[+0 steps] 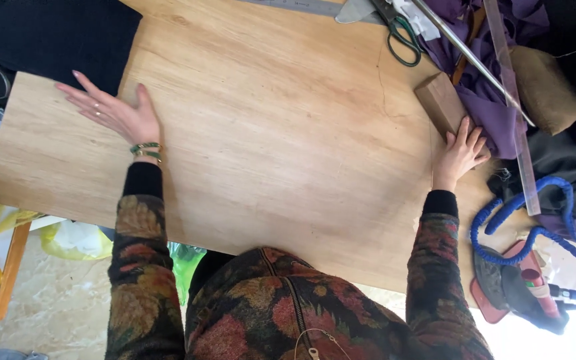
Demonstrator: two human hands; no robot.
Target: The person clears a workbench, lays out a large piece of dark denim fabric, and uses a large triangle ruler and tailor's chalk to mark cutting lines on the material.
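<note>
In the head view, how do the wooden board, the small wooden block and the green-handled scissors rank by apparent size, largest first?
1. wooden board, by far the largest.
2. green-handled scissors and small wooden block: they look about alike. The scissors are partly cut off by the picture's top edge, so I do not rank these two.

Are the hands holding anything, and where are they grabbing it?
Nothing is gripped. The left hand lies flat, fingers spread, on the wooden board. The right hand rests at the board's right edge, fingertips touching the wooden block and purple fabric.
</note>
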